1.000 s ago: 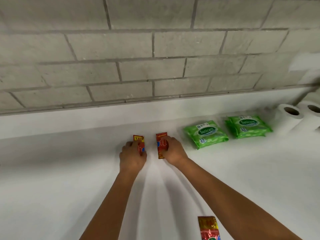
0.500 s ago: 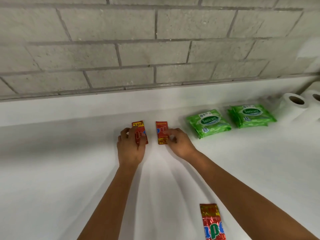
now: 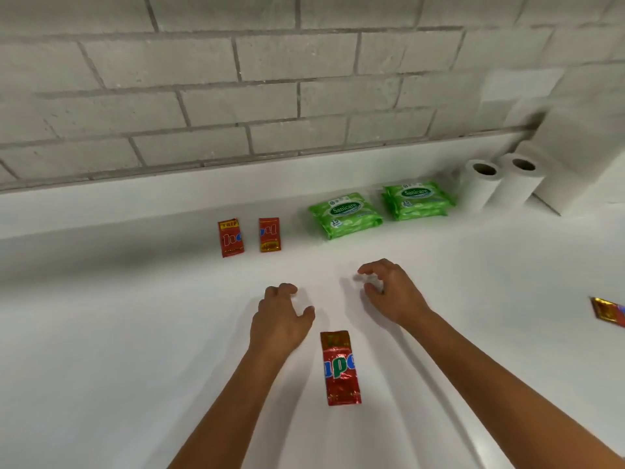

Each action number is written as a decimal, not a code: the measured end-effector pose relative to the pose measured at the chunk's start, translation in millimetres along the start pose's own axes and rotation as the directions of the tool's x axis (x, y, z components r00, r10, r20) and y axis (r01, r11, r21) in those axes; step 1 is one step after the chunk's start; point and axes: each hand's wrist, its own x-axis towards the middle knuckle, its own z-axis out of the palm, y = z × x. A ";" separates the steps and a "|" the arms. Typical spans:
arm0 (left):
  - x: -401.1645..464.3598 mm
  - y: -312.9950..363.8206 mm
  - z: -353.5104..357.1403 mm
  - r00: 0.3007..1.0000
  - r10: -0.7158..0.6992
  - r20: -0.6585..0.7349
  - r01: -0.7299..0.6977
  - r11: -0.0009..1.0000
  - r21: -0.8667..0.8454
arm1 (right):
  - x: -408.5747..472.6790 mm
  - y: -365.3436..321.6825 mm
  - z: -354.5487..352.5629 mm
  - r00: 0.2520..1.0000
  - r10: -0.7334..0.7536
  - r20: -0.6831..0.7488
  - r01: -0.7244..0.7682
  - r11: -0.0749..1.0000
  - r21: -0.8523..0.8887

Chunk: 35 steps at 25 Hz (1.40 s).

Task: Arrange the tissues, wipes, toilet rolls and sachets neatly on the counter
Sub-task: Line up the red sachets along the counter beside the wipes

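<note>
Both hands hover low over the white desk (image 3: 101, 333) and neither grip holds anything. The left hand (image 3: 280, 321) is palm down, its fingers loosely curled and the thumb spread to the right. The right hand (image 3: 394, 292) is also palm down, with fingers bent like a loose claw; whether the fingertips touch the surface I cannot tell. Both bare forearms reach in from the lower edge.

Between the two wrists, just beside the left thumb, lies a red foil sachet (image 3: 340, 368), shiny and wrinkled, long side pointing away from the person. Further back, near the wall, two smaller red sachets (image 3: 231, 237) (image 3: 269, 234) lie flat side by side with a narrow gap between them. To their right are green wipes packs: one soft pack (image 3: 345, 214) lying alone, then a stack (image 3: 417, 199) which seems to be two packs. Next come two white toilet rolls (image 3: 480, 186) (image 3: 517, 181), upright and touching, and a tall white wrapped pack (image 3: 581, 157) leaning at the corner. At the right edge another foil sachet (image 3: 608, 311) is partly cut off. The wall (image 3: 236, 79) is of rough grey blocks.
</note>
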 end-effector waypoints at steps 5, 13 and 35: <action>-39.7 27.7 31.3 0.989 -0.127 0.077 0.116 0.984 0.138 | -35.7 53.9 -48.9 0.988 0.080 -0.130 -0.090 0.993 -0.074; -69.9 65.5 79.6 0.989 -0.149 -0.014 0.149 0.972 0.183 | -70.4 164.9 -154.5 0.896 0.352 -0.270 -0.412 0.885 -0.216; -94.5 120.3 108.5 0.953 -0.221 -0.207 0.207 0.975 -0.087 | -109.6 272.9 -227.6 0.889 0.430 -0.159 -0.457 0.803 -0.382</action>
